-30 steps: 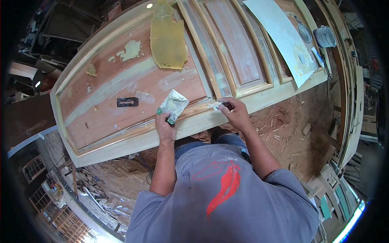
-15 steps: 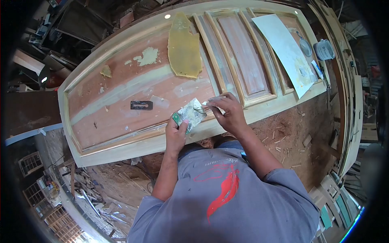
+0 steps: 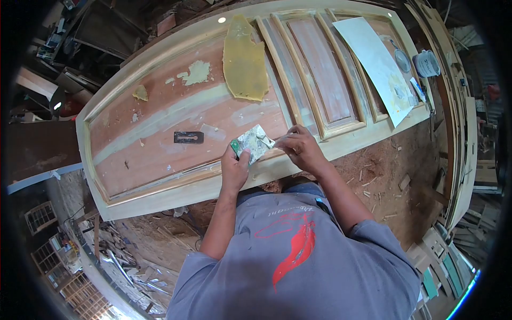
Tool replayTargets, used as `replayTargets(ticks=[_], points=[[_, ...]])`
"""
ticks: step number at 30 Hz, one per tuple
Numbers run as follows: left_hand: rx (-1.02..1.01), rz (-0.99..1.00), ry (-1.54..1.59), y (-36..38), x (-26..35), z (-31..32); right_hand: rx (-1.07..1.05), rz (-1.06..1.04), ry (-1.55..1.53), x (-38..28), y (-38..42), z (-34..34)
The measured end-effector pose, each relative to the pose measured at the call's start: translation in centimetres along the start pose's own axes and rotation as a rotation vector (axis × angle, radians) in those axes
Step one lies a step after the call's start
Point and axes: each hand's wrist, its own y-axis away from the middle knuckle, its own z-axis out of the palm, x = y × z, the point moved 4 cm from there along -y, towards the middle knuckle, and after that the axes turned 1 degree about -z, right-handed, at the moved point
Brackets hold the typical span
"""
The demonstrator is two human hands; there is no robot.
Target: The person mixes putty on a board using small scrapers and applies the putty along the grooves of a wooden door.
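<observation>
1. Fingers of my right hand (image 3: 302,149) are pinched together, thumb against fingertips, on a small thin piece (image 3: 277,143); most of it is hidden by my own grip.
2. And that piece is right up at the right-hand edge of the smeared plate (image 3: 255,144), tip to edge; whether they actually touch, I cannot tell from up here.
3. Over to my left hand (image 3: 234,162): fingers curled round the plate's green edge, thumb clamped on top, a firm hold.
4. So the plate sits tilted between my two hands, blotched with pale paste, above the near rail of the big panelled door (image 3: 346,144).
5. Just left of the plate, flat on the reddish panel, we have a dark slotted metal piece (image 3: 200,137).
6. Further up, a ragged yellow sheet (image 3: 245,64) lies beside the upright mouldings, with a pale dried-looking patch (image 3: 197,73) to its left and a small yellowish scrap (image 3: 140,93) beyond that.
7. Right end of the door now: a long white sheet (image 3: 368,61) slants across the mouldings, smudged towards its near end.
8. Beside that sheet, a round lid-like disc (image 3: 402,60), and next to it the pale tub (image 3: 426,64), at the door's far right edge.
</observation>
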Motion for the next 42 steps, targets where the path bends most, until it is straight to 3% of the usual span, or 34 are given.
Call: replayTargets(ticks=[8,11,20,23,27,35,42], points=[[-0.015,-0.017,-0.023,-1.8,-2.3,-0.3,0.227,0.354,0.025,6.0,4.2,2.7],[-0.038,-0.037,-0.035,-1.9,-2.3,-0.4,0.305,0.399,0.070,6.7,4.8,3.8],[-0.112,-0.036,-0.059,-2.4,-3.6,-4.0,0.387,0.428,0.587,5.1,4.2,5.8],[-0.153,0.000,-0.065,-2.9,-3.6,-5.8,0.391,0.528,0.712,4.3,3.3,7.5],[-0.248,0.004,-0.031,-3.7,-3.8,-8.5,0.478,0.597,0.737,2.9,2.4,10.7],[-0.441,-0.048,-0.101,-5.4,-2.4,-14.5,0.344,0.766,0.566,-1.7,-0.1,14.9],[-0.498,-0.105,-0.067,-6.8,-1.4,-16.7,0.618,1.029,0.543,2.5,3.0,8.6]])
